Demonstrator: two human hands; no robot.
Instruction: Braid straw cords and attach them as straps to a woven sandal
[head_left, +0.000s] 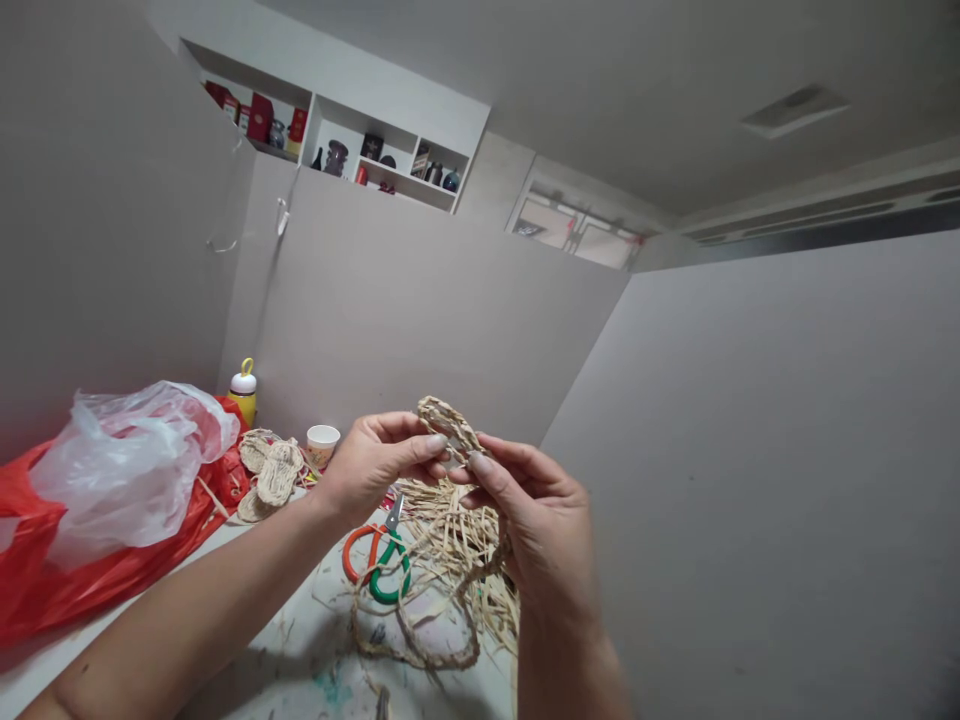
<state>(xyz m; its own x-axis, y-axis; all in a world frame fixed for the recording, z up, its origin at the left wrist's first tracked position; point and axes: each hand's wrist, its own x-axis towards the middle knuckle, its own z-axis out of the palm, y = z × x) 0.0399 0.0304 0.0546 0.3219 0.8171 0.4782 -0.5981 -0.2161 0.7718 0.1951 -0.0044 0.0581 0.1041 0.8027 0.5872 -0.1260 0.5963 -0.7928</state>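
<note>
A braided straw cord [451, 418], bent into a narrow loop, is held up between my two hands above the table. My left hand [382, 455] pinches the loop's left side between thumb and fingers. On the loop's lower right side, my right hand [536, 500] grips with thumb and fingertips. The cord's long tail hangs below my right hand and curls on the table. Scissors [388, 568] with one orange and one green handle lie beneath, tips pointing away. Behind them spreads a heap of loose straw strips [457, 525], partly hidden by my right hand.
Several coiled straw pieces [279, 472] lie left of a paper cup [322, 440]. Further left are a red plastic bag [45, 590], a clear plastic bag [142, 460] and a yellow bottle [244, 395]. Grey partitions [420, 310] enclose the table [277, 650].
</note>
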